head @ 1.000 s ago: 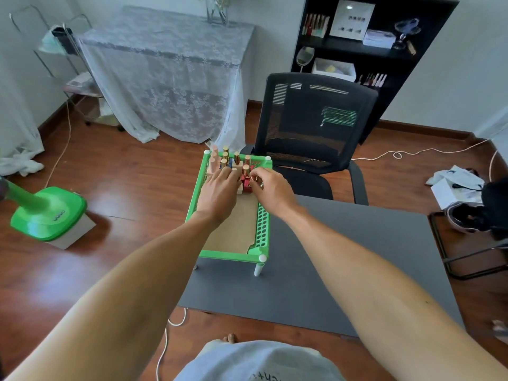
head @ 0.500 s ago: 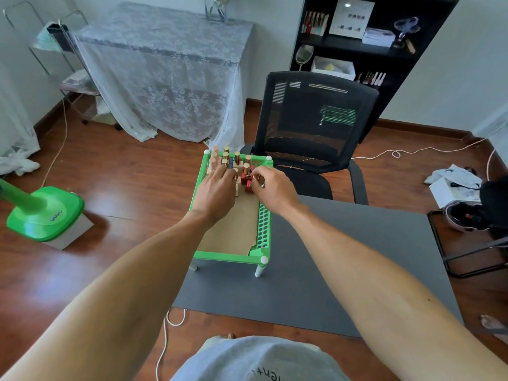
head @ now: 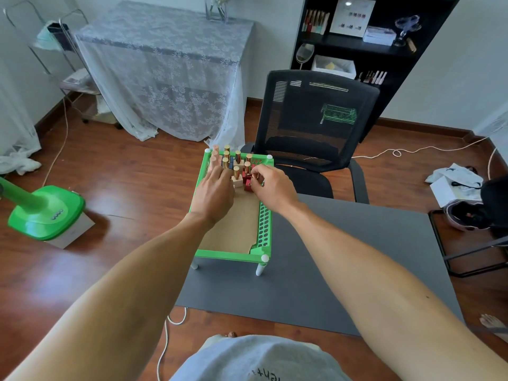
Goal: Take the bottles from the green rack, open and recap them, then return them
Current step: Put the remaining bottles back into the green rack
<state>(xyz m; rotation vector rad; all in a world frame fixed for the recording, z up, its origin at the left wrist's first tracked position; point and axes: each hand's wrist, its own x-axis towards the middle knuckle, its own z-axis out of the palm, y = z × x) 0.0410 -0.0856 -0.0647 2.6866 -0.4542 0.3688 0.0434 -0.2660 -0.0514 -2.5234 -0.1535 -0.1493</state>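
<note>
Green rack (head: 263,229), bottles (head: 237,171) half-hidden by hands

Two bare forearms, no sleeves, left hand (head: 213,192) and right hand (head: 272,185) ungloved, grey T-shirt (head: 258,358) with dark lettering

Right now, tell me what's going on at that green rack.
A person is reaching with both bare hands into the green rack, which stands on a grey mat. Small gold-capped bottles stand clustered at its far end. The right hand pinches the top of a red bottle; the left hand lies among the bottles beside it. No bottle is out of the rack yet.
</note>
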